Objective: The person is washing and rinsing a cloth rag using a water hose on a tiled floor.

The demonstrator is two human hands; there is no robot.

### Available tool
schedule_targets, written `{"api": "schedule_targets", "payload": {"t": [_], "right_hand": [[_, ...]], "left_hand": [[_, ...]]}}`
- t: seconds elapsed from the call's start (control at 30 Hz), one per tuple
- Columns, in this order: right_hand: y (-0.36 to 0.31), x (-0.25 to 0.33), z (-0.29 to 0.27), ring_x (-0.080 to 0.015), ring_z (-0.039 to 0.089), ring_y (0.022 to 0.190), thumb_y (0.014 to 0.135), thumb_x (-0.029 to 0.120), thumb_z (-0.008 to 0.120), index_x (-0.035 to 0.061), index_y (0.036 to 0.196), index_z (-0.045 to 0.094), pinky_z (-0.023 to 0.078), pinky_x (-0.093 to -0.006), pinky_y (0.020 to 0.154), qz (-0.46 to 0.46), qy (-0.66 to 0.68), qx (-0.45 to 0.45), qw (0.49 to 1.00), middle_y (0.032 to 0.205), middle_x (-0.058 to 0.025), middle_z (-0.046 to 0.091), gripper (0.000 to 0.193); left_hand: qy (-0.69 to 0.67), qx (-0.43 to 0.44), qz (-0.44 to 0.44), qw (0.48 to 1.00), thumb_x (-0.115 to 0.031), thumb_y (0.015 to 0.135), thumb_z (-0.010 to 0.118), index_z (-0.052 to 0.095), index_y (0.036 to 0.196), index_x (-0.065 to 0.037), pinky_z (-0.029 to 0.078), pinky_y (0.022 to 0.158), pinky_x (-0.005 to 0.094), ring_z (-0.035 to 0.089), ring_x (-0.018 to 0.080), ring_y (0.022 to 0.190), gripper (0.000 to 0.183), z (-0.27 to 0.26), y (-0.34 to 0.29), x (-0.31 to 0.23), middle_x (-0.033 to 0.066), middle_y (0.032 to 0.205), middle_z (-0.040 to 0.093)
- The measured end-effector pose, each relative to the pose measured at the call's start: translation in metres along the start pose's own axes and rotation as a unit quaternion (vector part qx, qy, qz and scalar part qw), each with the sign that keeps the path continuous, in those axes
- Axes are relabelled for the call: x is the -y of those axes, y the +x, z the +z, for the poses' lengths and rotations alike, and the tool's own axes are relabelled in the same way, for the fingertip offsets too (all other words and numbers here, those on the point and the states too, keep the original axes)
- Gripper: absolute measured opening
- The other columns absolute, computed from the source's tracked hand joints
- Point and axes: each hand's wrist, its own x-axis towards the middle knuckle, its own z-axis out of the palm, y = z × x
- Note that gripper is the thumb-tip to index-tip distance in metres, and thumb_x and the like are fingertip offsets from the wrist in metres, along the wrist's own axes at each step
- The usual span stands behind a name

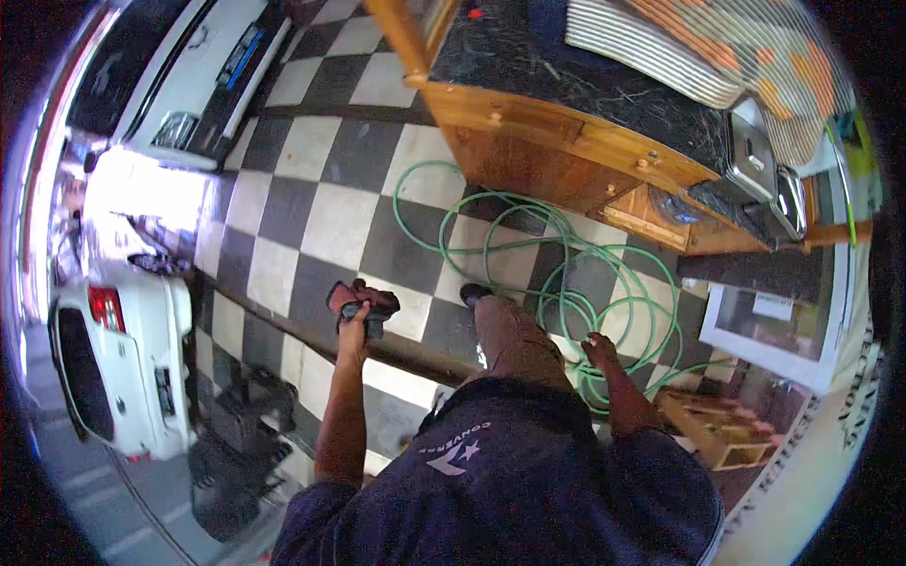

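The bundle [385,303], dark with a red part, is in the left hand [353,325], held above the floor [332,224] to the left of the green hose [578,243]. It is well apart from the right hand [601,353]. The left hand is closed around the bundle, thumb on top. The right hand is over the hose's near loops; its fingers look bent, but how far open it is, or whether it touches the hose, I cannot tell. The two hands are well apart, with the person's leg [514,338] between them.

The wooden desk [557,125] has its front edge just beyond the hose. A white-framed panel [823,363] bounds the hose's right side. Widest room is on the checkered floor left of the hose, as far as the white car [142,363].
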Motion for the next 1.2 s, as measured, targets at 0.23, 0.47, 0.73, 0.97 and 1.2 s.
{"api": "schedule_targets", "payload": {"t": [0.23,0.47,0.73,0.97,1.2], "right_hand": [[-0.006,-0.002,0.090,-0.0337,0.055,0.076,0.073,0.032,0.058,0.0006,0.088,0.055,0.045,-0.0406,0.063,-0.027,-0.032,-0.152,0.987,0.082,-0.0192,0.057,0.035],[0.051,0.091,0.125,-0.0312,0.055,0.082,0.076,0.027,0.054,0.0051,0.087,0.056,0.045,-0.0384,0.071,-0.042,0.144,-0.217,0.965,0.087,-0.0137,0.058,0.025],[0.137,0.269,0.137,-0.0299,0.050,0.096,0.073,0.025,0.060,0.0037,0.115,0.042,0.042,-0.0355,0.081,-0.082,0.260,-0.140,0.952,0.114,-0.0167,0.045,0.050],[0.166,0.232,0.223,-0.0288,0.051,0.097,0.071,0.019,0.056,0.0048,0.110,0.045,0.041,-0.0340,0.082,0.008,0.347,-0.266,0.899,0.107,-0.0159,0.051,0.043],[0.170,0.002,0.333,-0.0314,0.057,0.076,0.068,0.014,0.056,0.0086,0.097,0.052,0.045,-0.0361,0.066,0.091,0.401,-0.304,0.859,0.081,-0.0176,0.057,0.030]], "left_hand": [[0.327,0.163,-0.051,0.929,-0.030,0.075,0.060,0.053,0.098,-0.005,0.043,0.060,0.0252,0.053,0.0113,0.073,0.035,0.055,0.112,-0.092,0.0019,0.086,0.057],[0.438,0.219,0.007,0.872,-0.029,0.072,0.065,0.058,0.093,-0.005,0.045,0.059,0.0293,0.056,0.0153,0.071,0.033,0.038,0.249,-0.030,0.0057,0.079,0.061],[0.454,0.379,-0.139,0.794,-0.039,0.071,0.061,0.048,0.111,-0.003,0.037,0.084,0.0332,0.046,0.0215,0.101,0.056,0.121,0.279,0.085,0.0097,0.109,0.051],[0.475,0.657,-0.125,0.572,-0.059,0.071,0.049,0.053,0.103,-0.001,0.041,0.078,0.0332,0.051,0.0257,0.090,0.066,0.177,0.245,0.175,0.0143,0.100,0.053],[0.639,0.511,0.280,0.502,-0.046,0.076,0.050,0.054,0.098,-0.002,0.041,0.075,0.0385,0.051,0.0286,0.086,0.049,0.243,0.390,0.333,0.0158,0.095,0.052]]}}
